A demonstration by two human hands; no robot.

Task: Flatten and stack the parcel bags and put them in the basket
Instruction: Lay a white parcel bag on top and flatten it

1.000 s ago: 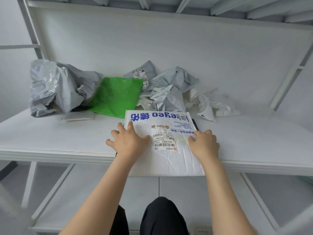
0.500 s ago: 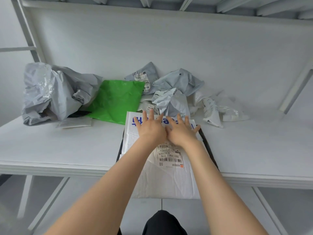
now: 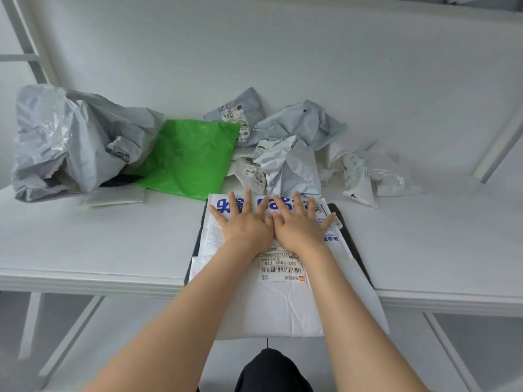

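Observation:
A white parcel bag [image 3: 283, 301] with blue print and a barcode label lies flat at the table's front edge, overhanging it, on top of a dark bag [image 3: 353, 250]. My left hand [image 3: 243, 222] and my right hand [image 3: 297, 222] press side by side on its far half, fingers straight and spread. Behind lie a green bag [image 3: 189, 157], a big crumpled grey bag [image 3: 70, 140], several smaller crumpled grey bags [image 3: 288, 165] and crumpled white bags [image 3: 368, 174]. No basket is in view.
The white table [image 3: 85, 244] runs left to right, with a white wall behind it. A slanted white frame bar [image 3: 498, 154] crosses at the right and a frame post [image 3: 25, 46] stands at the left. A flat white bag [image 3: 113, 198] lies under the big grey one.
Both hands moved from the bag's left and right sides to its middle, then slid away from me to its far half. The fingers spread flat.

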